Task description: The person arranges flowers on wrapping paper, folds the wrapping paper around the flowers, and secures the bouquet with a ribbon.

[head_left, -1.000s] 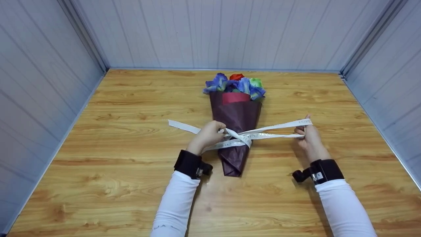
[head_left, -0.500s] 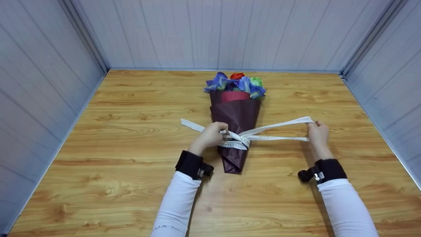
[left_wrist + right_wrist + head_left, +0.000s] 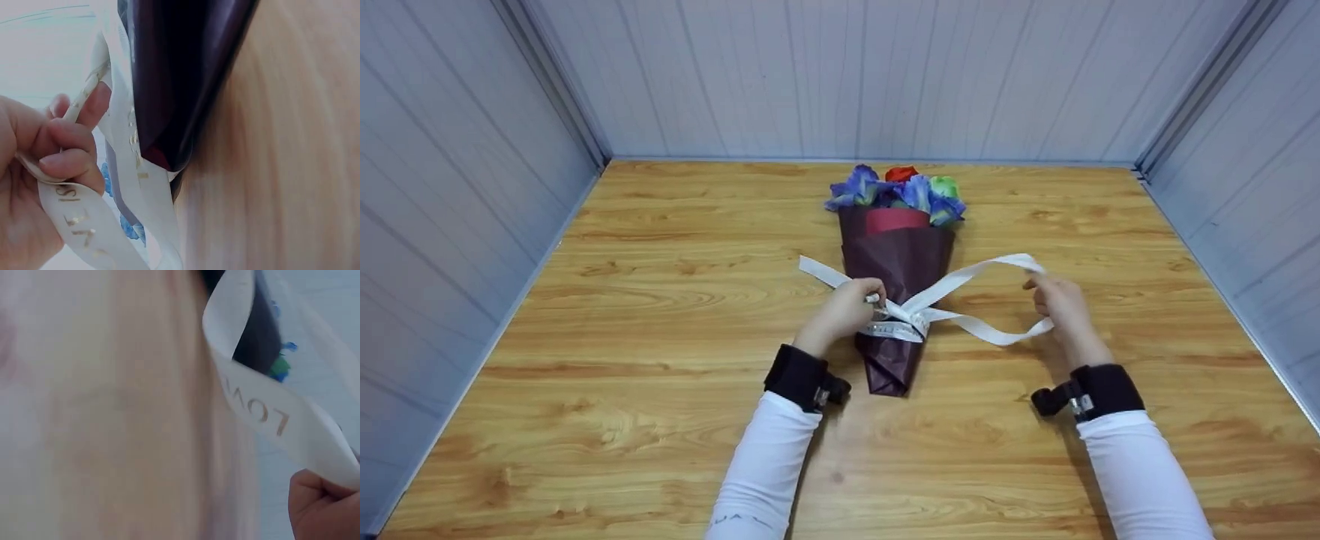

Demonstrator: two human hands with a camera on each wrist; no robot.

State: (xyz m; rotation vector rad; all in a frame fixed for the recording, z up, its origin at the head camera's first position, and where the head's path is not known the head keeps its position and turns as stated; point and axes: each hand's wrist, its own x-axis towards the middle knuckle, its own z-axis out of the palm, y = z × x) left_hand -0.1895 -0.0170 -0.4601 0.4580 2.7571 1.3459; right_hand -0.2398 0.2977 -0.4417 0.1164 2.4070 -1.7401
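Note:
A bouquet in dark purple wrap (image 3: 896, 262) lies on the table, its blue, red and green flowers (image 3: 915, 193) toward the back. White ribbon (image 3: 947, 285) with gold lettering circles the wrap's lower part. At the bouquet's left side, my left hand (image 3: 840, 311) pinches ribbon close to the crossing; in the left wrist view the fingers curl round a twisted strand (image 3: 84, 95), and a flat length (image 3: 79, 225) hangs from the palm. Off to the right, my right hand (image 3: 1065, 307) holds the ribbon's other side, which bows out in two slack strands. Lettering shows on it (image 3: 264, 408) in the right wrist view.
The wood-grain table (image 3: 622, 420) is bounded by pale panel walls (image 3: 840, 82) at the back and both sides. A free ribbon tail (image 3: 819, 270) sticks out to the left beyond my left hand. Black camera straps (image 3: 795, 377) sit on both wrists.
My right hand pulled the ribbon outward to the right, then came back left, so the two taut strands now sag. The left tail has drawn in rightward; my left hand shifted slightly right.

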